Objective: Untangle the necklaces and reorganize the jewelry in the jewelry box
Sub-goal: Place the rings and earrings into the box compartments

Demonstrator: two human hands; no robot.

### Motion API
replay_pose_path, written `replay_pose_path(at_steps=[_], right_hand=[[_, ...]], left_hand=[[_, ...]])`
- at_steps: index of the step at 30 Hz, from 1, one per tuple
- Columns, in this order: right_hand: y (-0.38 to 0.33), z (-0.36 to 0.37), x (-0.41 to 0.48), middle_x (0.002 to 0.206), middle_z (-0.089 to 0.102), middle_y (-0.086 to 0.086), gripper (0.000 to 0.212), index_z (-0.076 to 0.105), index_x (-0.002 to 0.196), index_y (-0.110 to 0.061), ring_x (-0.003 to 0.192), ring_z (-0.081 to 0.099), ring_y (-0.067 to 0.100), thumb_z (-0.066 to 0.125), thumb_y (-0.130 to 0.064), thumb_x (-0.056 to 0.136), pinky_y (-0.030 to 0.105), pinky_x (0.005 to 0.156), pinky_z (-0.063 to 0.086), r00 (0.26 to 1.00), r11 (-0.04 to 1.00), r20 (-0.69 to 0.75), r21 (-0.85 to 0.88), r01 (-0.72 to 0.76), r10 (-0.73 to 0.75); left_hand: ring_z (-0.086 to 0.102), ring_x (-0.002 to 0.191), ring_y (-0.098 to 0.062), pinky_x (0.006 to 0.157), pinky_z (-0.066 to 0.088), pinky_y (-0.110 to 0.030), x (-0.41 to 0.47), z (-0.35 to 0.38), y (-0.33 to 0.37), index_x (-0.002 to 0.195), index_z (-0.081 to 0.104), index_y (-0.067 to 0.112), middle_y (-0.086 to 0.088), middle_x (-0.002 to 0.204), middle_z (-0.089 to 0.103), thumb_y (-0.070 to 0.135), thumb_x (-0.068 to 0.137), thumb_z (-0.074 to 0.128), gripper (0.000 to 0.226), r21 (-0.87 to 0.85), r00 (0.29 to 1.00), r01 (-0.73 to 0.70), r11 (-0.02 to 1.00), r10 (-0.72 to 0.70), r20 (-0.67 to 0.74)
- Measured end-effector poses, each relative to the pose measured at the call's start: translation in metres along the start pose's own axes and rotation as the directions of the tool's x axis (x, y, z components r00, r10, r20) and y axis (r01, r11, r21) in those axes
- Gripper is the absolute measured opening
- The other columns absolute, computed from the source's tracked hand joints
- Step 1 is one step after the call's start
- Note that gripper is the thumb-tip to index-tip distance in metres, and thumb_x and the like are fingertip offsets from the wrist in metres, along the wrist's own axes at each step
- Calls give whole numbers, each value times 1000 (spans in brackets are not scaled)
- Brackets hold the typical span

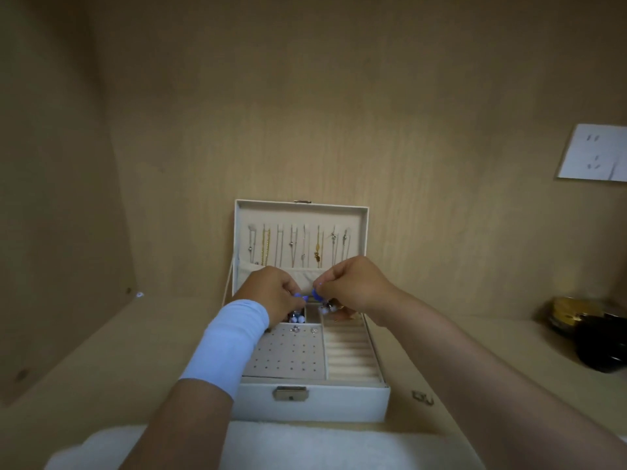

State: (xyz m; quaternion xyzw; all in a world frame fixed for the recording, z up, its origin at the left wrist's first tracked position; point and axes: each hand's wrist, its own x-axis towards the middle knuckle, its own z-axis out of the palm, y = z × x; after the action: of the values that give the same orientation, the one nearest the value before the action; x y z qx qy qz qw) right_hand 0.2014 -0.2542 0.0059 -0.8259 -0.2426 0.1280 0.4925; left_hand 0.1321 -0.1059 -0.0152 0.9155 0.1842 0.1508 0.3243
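Wood-panelled walls enclose the bench point(101, 368), where the white jewelry box point(339, 401) stands open, necklaces point(298, 242) hanging in its upright lid. Left hand point(271, 293) and right hand point(356, 286) both pinch a blue beaded piece point(310, 295) over the rear compartments.
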Motion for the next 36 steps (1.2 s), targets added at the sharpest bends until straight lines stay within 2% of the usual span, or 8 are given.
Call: replay_pose_path(at_steps=[6,9,13,15,20,26,31,36], right_hand=[[-2,14,13,60,69,10,8,76,89,-3,43,61,17,72,-7,84,23,45,52,999,974,2,-222,-48,50],[-3,21,17,72,74,8,12,77,90,-8,51,66,13,79,-16,82,23,52,56,1000,922,-14,-387,13,-20],[-1,20,21,86,73,5,13,77,97,-12,57,60,9,75,-16,85,17,47,47,990,861,-23,-498,107,-136],[0,16,20,95,73,-1,15,77,100,-18,67,61,9,69,-13,87,18,54,49,985,841,-21,-525,135,-171],[9,17,14,87,75,-11,16,81,89,-29,84,67,12,66,-23,86,33,79,59,979,733,127,-649,204,-161],[13,20,11,82,68,-6,19,78,83,-27,78,63,17,60,-26,88,25,55,42,964,601,134,-759,249,-229],[15,8,5,89,68,-15,19,78,92,-29,85,63,9,60,-23,90,30,76,55,953,698,161,-651,298,-257],[26,-50,-20,95,58,-20,17,74,105,-26,93,57,3,61,-23,96,19,85,42,939,797,-38,-541,268,-341]], left_hand=[[63,88,-10,81,46,-22,5,0,-8,96,75,25,7,101,72,26,88,67,11,15,997,-63,998,63,43],[62,98,-13,86,48,-23,6,-7,-13,106,73,25,7,110,69,20,90,63,20,19,997,-59,998,58,46],[63,93,-12,82,47,-22,3,-7,-12,100,75,27,7,104,71,22,88,66,16,92,990,-97,991,87,114],[64,94,-13,87,51,-25,2,-5,-12,97,77,28,7,102,72,23,87,67,15,125,985,-102,987,83,153],[63,100,-16,92,50,-28,0,-4,-10,104,75,29,7,109,71,26,91,62,19,210,979,-105,972,64,191],[64,96,-14,90,52,-29,0,-8,-9,97,75,29,9,103,71,28,86,66,14,204,983,-94,974,58,175],[64,97,-13,91,52,-28,0,-6,-6,95,76,28,10,102,71,27,86,66,13,230,979,-105,968,60,195],[62,92,-14,87,50,-26,-1,-7,5,94,72,23,8,95,64,20,91,58,15,190,982,-182,965,169,86]])
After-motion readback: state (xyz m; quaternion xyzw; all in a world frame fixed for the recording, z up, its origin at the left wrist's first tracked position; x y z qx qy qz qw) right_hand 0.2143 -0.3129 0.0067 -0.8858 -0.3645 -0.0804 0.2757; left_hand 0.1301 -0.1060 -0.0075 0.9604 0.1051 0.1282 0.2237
